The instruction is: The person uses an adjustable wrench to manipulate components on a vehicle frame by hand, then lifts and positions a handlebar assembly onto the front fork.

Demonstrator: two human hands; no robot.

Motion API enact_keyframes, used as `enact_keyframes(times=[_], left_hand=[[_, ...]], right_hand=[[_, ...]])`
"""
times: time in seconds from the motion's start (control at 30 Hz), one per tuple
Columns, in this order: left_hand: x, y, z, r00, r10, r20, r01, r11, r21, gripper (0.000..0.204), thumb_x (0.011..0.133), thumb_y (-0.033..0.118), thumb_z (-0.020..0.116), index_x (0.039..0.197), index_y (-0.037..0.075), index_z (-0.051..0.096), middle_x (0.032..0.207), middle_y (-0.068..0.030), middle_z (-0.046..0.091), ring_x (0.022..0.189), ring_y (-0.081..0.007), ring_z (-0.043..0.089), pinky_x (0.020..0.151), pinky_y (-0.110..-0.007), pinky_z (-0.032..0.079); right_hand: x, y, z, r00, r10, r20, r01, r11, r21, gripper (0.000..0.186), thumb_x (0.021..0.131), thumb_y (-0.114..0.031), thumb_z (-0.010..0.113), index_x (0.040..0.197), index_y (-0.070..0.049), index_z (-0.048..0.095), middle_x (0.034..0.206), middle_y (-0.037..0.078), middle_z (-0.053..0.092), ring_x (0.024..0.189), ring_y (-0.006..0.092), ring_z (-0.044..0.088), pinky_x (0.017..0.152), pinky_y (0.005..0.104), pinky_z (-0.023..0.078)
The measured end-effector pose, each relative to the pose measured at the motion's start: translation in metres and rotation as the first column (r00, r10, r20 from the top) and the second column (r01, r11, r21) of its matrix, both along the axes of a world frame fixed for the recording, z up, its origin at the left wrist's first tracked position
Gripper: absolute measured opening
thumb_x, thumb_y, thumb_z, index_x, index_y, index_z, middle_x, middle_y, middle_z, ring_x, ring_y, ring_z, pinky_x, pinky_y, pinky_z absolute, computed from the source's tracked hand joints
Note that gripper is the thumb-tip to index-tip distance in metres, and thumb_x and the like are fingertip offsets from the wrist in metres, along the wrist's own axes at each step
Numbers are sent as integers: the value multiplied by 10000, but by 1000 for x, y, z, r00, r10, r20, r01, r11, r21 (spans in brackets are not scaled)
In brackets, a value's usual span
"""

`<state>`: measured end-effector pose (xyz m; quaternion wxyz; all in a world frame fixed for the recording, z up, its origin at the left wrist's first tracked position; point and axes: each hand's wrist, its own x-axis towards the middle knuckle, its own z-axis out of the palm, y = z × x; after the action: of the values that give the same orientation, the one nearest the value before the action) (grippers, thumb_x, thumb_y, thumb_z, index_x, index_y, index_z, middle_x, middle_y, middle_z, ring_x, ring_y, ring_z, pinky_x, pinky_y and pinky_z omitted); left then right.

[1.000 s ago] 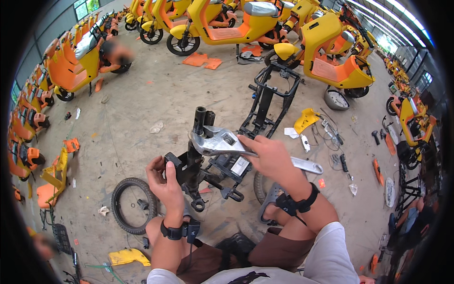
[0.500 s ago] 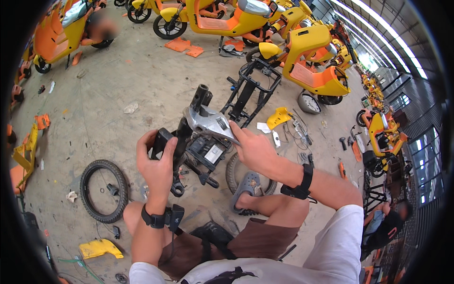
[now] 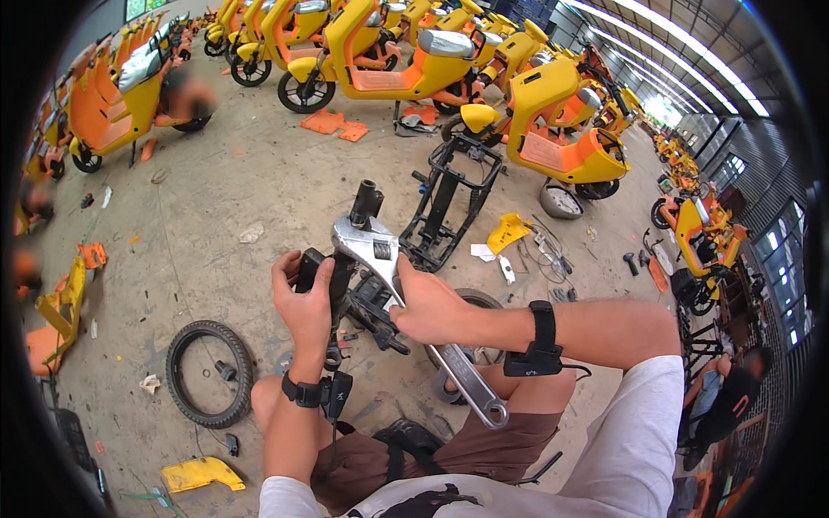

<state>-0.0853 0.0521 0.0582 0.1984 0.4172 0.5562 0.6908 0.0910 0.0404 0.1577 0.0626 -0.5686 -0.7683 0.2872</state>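
Scooters: a yellow row [image 3: 389,81] across the back, orange footwells showing; another scooter [image 3: 121,102] stands at left, one more [image 3: 693,242] at right.
Floor: bare concrete [image 3: 199,250], scuffed and littered.
Tyre: a loose black ring [image 3: 175,371] lying flat at left (a small dark part [image 3: 225,371] sits inside it).
Yellow panels: one [image 3: 203,475] at lower left, another [image 3: 509,231] right of centre, near white paper [image 3: 481,252] and tangled wires [image 3: 550,249].
Orange panels: flat pieces [image 3: 324,122] below the row.
Bowl: a round grey one [image 3: 561,203], tilted, beside a scooter.
Right edge: a person [image 3: 732,393] in a black top.
Roof: bright strip lights [image 3: 665,52].
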Motion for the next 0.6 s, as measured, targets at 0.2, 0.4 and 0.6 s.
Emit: enact_keyframes(times=[0.2, 0.4, 0.6], left_hand=[[-11, 1, -4, 998, -64, -11, 65, 998, 10, 447, 771, 215, 822, 1083, -13, 597, 1011, -109, 641, 915, -188, 608, 817, -312, 480], [-18, 0, -6, 993, -117, 35, 116, 993, 39, 407, 761, 175, 826, 1050, -10, 607, 979, -93, 655, 887, -167, 622, 824, -310, 491], [-14, 1, -15, 997, -76, 15, 75, 996, 53, 421, 738, 187, 838, 1043, -4, 620, 979, -100, 662, 911, -182, 626, 837, -313, 493]], right_hand=[[-1, -12, -8, 952, -104, -289, 106, 994, -9, 766, 745, -70, 611, 1434, 2, 284, 907, 252, 642, 777, 364, 657, 682, 404, 514], [9, -30, -18, 800, -234, -553, 142, 968, -205, 781, 747, -44, 585, 1476, -59, 307, 914, 147, 624, 627, 165, 585, 584, 308, 481], [39, -28, -82, 568, -40, -822, 221, 970, 105, 776, 825, 32, 534, 1524, -18, 200, 1177, 58, 556, 802, 93, 547, 692, 245, 462]])
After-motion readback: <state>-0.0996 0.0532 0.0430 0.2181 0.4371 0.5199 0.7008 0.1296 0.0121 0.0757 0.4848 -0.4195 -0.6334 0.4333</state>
